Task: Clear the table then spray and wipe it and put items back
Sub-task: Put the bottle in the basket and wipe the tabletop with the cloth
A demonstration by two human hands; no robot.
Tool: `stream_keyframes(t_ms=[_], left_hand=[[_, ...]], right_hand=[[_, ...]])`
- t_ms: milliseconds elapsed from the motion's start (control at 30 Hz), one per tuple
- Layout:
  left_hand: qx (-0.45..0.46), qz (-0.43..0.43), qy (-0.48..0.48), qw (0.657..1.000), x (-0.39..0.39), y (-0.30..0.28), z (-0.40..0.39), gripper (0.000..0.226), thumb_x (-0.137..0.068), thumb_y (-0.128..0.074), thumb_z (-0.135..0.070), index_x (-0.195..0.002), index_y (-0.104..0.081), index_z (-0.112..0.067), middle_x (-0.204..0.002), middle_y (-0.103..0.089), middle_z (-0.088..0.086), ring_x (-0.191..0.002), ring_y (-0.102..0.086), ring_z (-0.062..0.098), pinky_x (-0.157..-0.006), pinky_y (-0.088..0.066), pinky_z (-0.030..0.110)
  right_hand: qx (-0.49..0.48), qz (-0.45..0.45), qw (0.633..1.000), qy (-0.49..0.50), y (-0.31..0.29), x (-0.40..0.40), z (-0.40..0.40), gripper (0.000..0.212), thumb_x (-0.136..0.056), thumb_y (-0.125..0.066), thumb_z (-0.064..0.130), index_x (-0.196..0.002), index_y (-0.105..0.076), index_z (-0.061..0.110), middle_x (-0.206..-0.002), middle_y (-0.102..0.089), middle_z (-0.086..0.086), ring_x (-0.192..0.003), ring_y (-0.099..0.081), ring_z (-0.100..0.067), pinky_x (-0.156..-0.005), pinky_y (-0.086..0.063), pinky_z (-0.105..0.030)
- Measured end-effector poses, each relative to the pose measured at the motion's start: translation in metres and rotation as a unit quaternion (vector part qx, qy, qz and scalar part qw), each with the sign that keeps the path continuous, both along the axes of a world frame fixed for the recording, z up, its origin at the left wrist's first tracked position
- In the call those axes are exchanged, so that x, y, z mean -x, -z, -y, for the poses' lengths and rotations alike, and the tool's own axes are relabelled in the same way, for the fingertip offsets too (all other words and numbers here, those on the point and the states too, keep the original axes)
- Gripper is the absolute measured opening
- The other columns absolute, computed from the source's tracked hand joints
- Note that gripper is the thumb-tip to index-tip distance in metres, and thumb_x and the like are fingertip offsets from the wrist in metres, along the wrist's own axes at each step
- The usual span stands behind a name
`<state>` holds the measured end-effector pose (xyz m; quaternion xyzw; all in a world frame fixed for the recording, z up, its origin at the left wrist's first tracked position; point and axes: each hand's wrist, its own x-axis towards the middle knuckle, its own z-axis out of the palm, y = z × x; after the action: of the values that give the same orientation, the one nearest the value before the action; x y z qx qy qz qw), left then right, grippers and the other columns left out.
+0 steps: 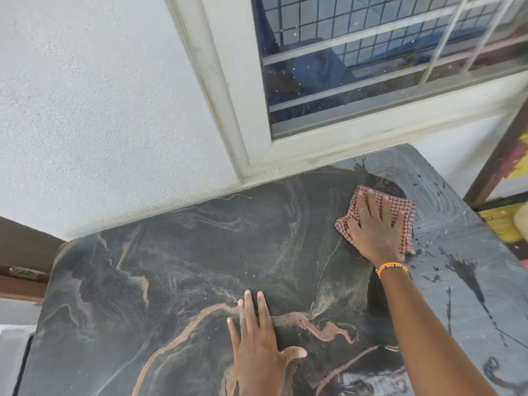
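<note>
Two hands flat on dark marbled table (160, 281), right hand (374, 224) pressing checked cloth (400, 212) (fingers spread), left hand (257, 344) empty.

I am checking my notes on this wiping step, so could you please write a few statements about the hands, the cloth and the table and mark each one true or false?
1. The right hand presses flat on a checked cloth. True.
2. The left hand holds a spray bottle. False: it rests flat on the table with straight fingers and holds nothing.
3. The cloth lies near the table's far right corner, below the window. True.
4. The table top is plain white. False: it is dark with pale brown swirls.
5. A beaded band sits on the left wrist. False: it is on the right wrist.
</note>
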<state>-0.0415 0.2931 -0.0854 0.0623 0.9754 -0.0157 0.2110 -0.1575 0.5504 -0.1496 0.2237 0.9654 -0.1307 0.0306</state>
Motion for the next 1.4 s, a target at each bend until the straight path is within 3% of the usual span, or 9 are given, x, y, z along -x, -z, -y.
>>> stream_keyframes(t_ms=[100, 200, 367, 533, 600, 667, 867, 1167, 1400], left_hand=[[0.002, -0.006, -0.008, 1.0, 0.0, -0.001, -0.001, 0.132, -0.039, -0.007, -0.086, -0.142, -0.032, -0.007, -0.15, -0.029, 0.02, -0.133, -0.039, 0.037, -0.103, -0.037, 0.054], [-0.035, -0.018, -0.011, 0.999, -0.012, -0.004, 0.009, 0.113, -0.049, -0.025, -0.085, -0.114, -0.063, -0.001, -0.114, -0.068, 0.015, -0.113, -0.061, 0.026, -0.069, -0.055, 0.053], [-0.047, -0.132, 0.004, 0.99, -0.038, 0.001, 0.019, 0.174, -0.014, -0.064, -0.086, -0.144, 0.018, -0.004, -0.153, -0.02, 0.012, -0.14, 0.029, 0.01, -0.109, -0.025, 0.041], [-0.041, -0.033, 0.048, 0.997, -0.063, -0.005, 0.016, 0.12, -0.049, -0.022, -0.093, -0.13, -0.042, -0.006, -0.125, -0.062, 0.011, -0.138, -0.011, 0.034, -0.071, -0.057, 0.038], [-0.072, 0.041, 0.087, 0.993, -0.067, -0.001, 0.014, 0.116, -0.061, -0.036, -0.083, -0.147, -0.014, -0.009, -0.156, -0.013, 0.011, -0.142, -0.004, 0.035, -0.111, -0.03, 0.041], [-0.071, 0.115, 0.066, 0.989, -0.068, 0.006, 0.016, 0.123, -0.064, -0.053, -0.074, -0.145, 0.018, -0.013, -0.152, 0.025, 0.0, -0.145, 0.014, 0.025, -0.118, 0.002, 0.044], [-0.071, 0.077, 0.065, 0.992, -0.072, 0.013, 0.017, 0.122, -0.07, -0.058, -0.064, -0.143, 0.023, -0.011, -0.154, 0.026, 0.004, -0.145, 0.017, 0.024, -0.117, 0.005, 0.043], [-0.102, 0.058, 0.049, 0.992, -0.075, 0.017, 0.02, 0.122, -0.069, -0.061, -0.065, -0.146, 0.015, -0.01, -0.156, 0.021, 0.004, -0.146, 0.013, 0.022, -0.117, 0.005, 0.045], [-0.146, 0.043, 0.032, 0.988, -0.083, 0.015, -0.015, 0.122, -0.07, -0.056, -0.069, -0.145, 0.019, -0.009, -0.156, 0.021, 0.007, -0.144, 0.02, 0.027, -0.115, 0.011, 0.047]], right_hand=[[0.004, -0.005, 0.999, -0.051, 0.0, -0.018, 0.058, 0.063, -0.095, -0.028, 0.043, -0.15, -0.001, 0.027, -0.16, 0.001, 0.003, -0.146, 0.003, -0.027, -0.114, 0.006, -0.053], [0.041, -0.014, 0.981, -0.19, -0.005, -0.023, 0.132, 0.064, -0.095, -0.029, 0.041, -0.15, 0.0, 0.027, -0.16, 0.004, 0.004, -0.146, 0.007, -0.026, -0.113, 0.011, -0.053], [0.035, 0.007, 0.915, -0.403, -0.008, -0.047, 0.184, 0.063, -0.093, -0.035, 0.037, -0.149, -0.007, 0.029, -0.159, -0.002, 0.008, -0.146, 0.007, -0.024, -0.111, 0.015, -0.051], [-0.027, 0.0, 0.951, -0.307, -0.007, -0.071, 0.105, 0.061, -0.092, -0.035, 0.046, -0.146, -0.008, 0.042, -0.158, -0.004, 0.017, -0.145, 0.009, -0.033, -0.11, 0.013, -0.058], [-0.04, 0.019, 0.976, -0.213, -0.009, -0.082, 0.063, 0.06, -0.093, -0.034, 0.046, -0.147, -0.007, 0.043, -0.158, -0.002, 0.016, -0.145, 0.004, -0.034, -0.112, 0.002, -0.06], [-0.039, 0.041, 0.99, -0.126, -0.011, -0.098, 0.022, 0.061, -0.094, -0.033, 0.047, -0.147, -0.004, 0.042, -0.158, 0.002, 0.015, -0.145, 0.002, -0.033, -0.113, -0.002, -0.06], [-0.001, 0.064, 0.996, 0.069, -0.01, -0.157, 0.005, 0.061, -0.096, -0.033, 0.046, -0.148, -0.003, 0.036, -0.16, 0.002, 0.005, -0.144, 0.002, -0.036, -0.114, -0.002, -0.061], [-0.004, 0.041, 0.986, -0.159, -0.009, -0.17, 0.144, 0.06, -0.095, -0.026, 0.048, -0.148, -0.001, 0.037, -0.16, 0.002, 0.004, -0.145, 0.005, -0.034, -0.11, 0.009, -0.06], [-0.031, 0.014, 0.954, -0.298, -0.003, -0.19, 0.068, 0.057, -0.094, -0.023, 0.052, -0.144, 0.003, 0.047, -0.157, 0.004, 0.016, -0.145, 0.008, -0.021, -0.108, 0.017, -0.053]])
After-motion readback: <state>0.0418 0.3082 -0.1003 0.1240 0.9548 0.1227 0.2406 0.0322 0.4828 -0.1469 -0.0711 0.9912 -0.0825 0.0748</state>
